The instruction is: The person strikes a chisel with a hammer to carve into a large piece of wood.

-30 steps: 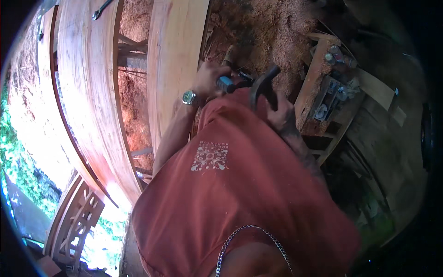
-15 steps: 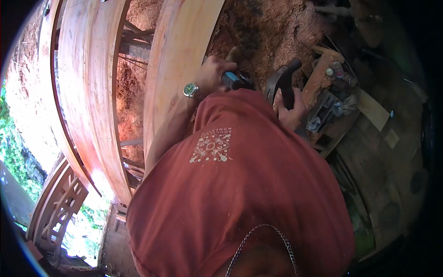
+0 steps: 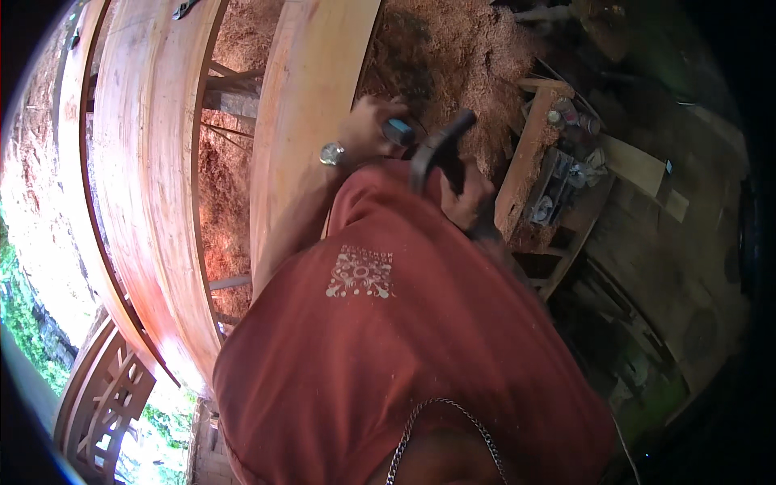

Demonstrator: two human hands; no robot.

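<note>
My left hand [image 3: 368, 129], with a watch [image 3: 332, 153] on its wrist, is closed round a tool with a blue-and-black handle [image 3: 398, 132]. The tool's working end is hidden, so its kind does not show. Just to the right, my right hand [image 3: 471, 198] grips a dark hammer [image 3: 440, 149] close to its head. The hammer's curved head is near the blue handle; motion blur hides whether they touch. Both hands are beyond the front of my red shirt [image 3: 404, 323], beside a pale wooden plank [image 3: 311, 89].
More long planks [image 3: 153, 162] run along the left. Reddish wood shavings [image 3: 477, 65] cover the ground ahead. To the right, a wooden box [image 3: 529, 153] holds cans and small items, beside a flat board piece [image 3: 630, 166]. A wooden lattice panel [image 3: 113, 396] stands at lower left.
My right hand has brought the hammer left, nearer the blue-handled tool. The left hand keeps its hold, slightly shifted. The whole view has turned a little.
</note>
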